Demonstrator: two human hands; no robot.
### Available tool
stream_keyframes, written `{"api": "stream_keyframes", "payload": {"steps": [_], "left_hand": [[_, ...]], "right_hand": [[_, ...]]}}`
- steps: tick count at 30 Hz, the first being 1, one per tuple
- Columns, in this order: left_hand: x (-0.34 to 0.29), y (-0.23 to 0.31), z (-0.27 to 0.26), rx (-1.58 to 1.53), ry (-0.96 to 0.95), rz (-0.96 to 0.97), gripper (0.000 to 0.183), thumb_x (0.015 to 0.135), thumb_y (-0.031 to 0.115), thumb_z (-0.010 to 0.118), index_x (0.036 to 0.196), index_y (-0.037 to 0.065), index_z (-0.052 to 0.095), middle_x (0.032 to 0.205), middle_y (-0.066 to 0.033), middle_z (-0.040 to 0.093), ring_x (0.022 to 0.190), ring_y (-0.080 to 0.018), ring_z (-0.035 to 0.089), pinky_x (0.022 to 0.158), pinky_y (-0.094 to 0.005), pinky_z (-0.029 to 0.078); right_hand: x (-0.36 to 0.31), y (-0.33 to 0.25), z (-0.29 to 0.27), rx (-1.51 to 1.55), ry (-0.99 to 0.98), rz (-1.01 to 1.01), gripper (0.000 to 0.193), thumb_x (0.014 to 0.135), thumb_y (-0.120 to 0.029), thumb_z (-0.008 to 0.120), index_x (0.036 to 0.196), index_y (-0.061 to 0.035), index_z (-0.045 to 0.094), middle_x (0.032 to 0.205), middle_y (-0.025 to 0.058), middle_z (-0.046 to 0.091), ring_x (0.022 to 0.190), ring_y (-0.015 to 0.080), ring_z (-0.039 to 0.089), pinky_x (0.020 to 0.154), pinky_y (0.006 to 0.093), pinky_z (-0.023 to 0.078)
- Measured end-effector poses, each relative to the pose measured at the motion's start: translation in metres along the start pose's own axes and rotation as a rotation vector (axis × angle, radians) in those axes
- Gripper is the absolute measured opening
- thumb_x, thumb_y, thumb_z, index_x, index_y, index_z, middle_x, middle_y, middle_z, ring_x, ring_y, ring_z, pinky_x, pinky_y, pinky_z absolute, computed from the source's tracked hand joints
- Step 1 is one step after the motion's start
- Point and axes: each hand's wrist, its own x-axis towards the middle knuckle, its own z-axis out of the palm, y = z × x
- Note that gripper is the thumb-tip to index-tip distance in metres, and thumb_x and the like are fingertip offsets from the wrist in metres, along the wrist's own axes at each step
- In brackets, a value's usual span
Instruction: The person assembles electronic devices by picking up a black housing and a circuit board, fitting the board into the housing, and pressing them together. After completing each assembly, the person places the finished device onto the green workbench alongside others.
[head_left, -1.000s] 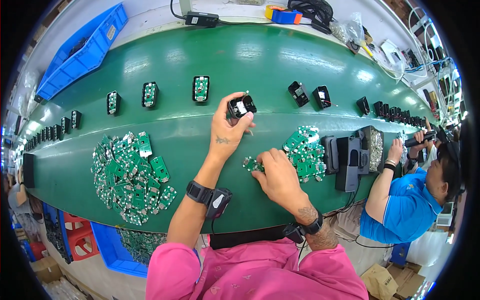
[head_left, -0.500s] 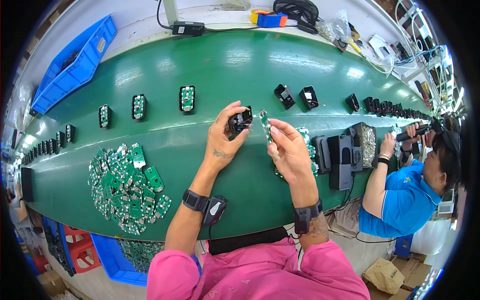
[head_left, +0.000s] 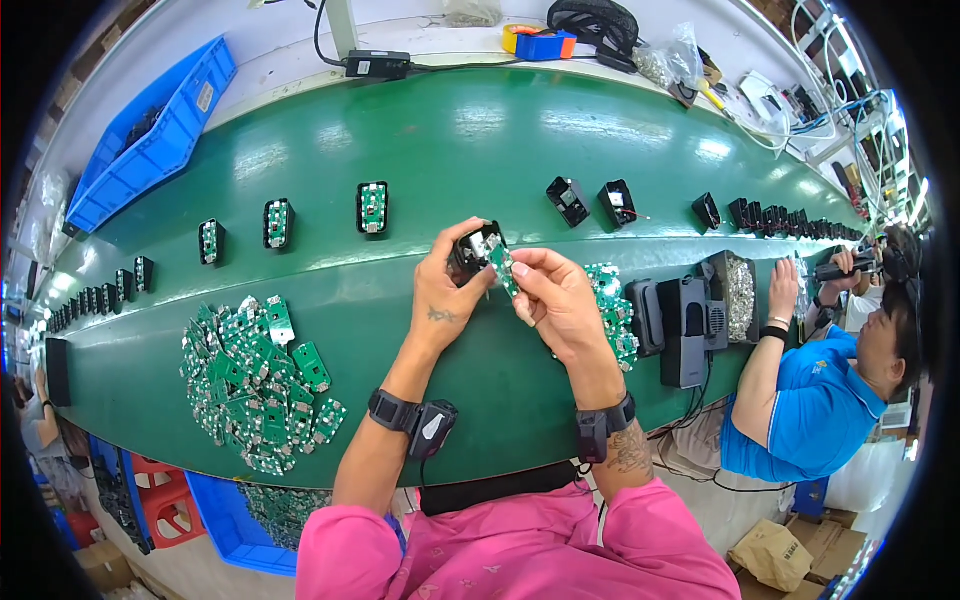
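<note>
Above the green conveyor belt, my left hand grips a small black plastic housing. My right hand pinches a small green circuit board and holds it against the open side of that housing. Both hands meet at the middle of the view. A heap of green circuit boards lies on the belt to my left, and a smaller pile of boards sits just right of my right hand, partly hidden by it.
Black housings with boards stand spaced along the belt to the left, and empty black housings to the right. Black devices sit at the right. A person in blue works there. A blue bin stands beyond the belt.
My right hand rose from the right-hand pile with a green board and brought it to the housing. My left hand drew the housing nearer, and the two parts now touch.
</note>
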Motion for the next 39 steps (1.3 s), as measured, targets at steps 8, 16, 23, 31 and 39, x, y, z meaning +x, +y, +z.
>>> {"api": "stream_keyframes", "payload": {"steps": [8, 16, 23, 31, 39], "left_hand": [[0.002, -0.004, 0.001, 0.041, 0.043, 0.092, 0.054, 0.083, -0.008, 0.069, 0.133, 0.001, 0.053, 0.132, -0.0105, 0.058, 0.110, -0.0155, 0.062, 0.093, -0.0294, 0.054], [0.000, 0.001, 0.004, 0.290, 0.029, 0.111, 0.058, 0.075, -0.003, 0.073, 0.131, 0.006, 0.059, 0.120, -0.0189, 0.068, 0.106, -0.0244, 0.069, 0.084, -0.0332, 0.055], [0.003, -0.001, -0.005, 0.473, -0.055, 0.313, 0.059, 0.072, -0.006, 0.075, 0.128, 0.008, 0.059, 0.140, -0.0189, 0.053, 0.125, -0.0284, 0.058, 0.096, -0.0338, 0.051], [-0.005, 0.015, 0.005, -0.163, -0.213, -0.156, 0.042, 0.084, -0.004, 0.068, 0.123, 0.005, 0.056, 0.140, -0.0120, 0.042, 0.119, -0.0188, 0.054, 0.085, -0.0303, 0.055], [-0.031, 0.028, 0.001, 0.101, -0.072, -0.065, 0.017, 0.094, 0.005, 0.061, 0.111, 0.002, 0.062, 0.135, -0.0133, 0.045, 0.086, -0.0205, 0.072, 0.056, -0.0234, 0.056]], "right_hand": [[0.006, 0.002, 0.001, 0.023, -0.034, 0.014, 0.016, 0.096, -0.006, 0.063, 0.110, 0.0018, 0.064, 0.086, 0.0030, 0.067, 0.059, 0.0076, 0.061, 0.049, 0.0187, 0.046], [0.009, -0.005, 0.009, 0.074, -0.264, 0.152, 0.028, 0.095, -0.005, 0.063, 0.121, 0.0040, 0.063, 0.094, 0.0057, 0.069, 0.061, 0.0067, 0.059, 0.050, 0.0210, 0.046], [0.010, -0.010, 0.004, -0.039, -0.290, 0.181, 0.015, 0.091, -0.005, 0.065, 0.105, 0.0023, 0.065, 0.088, 0.0048, 0.068, 0.058, 0.0062, 0.059, 0.045, 0.0195, 0.044], [0.006, -0.025, -0.015, -0.062, -0.234, 0.097, 0.016, 0.092, -0.005, 0.063, 0.106, 0.0046, 0.065, 0.088, 0.0054, 0.067, 0.055, 0.0071, 0.058, 0.044, 0.0211, 0.046], [-0.017, -0.025, 0.002, -0.188, -0.187, -0.011, 0.025, 0.098, -0.011, 0.060, 0.117, 0.0055, 0.063, 0.091, 0.0080, 0.067, 0.058, 0.0094, 0.062, 0.049, 0.0231, 0.052]]}}
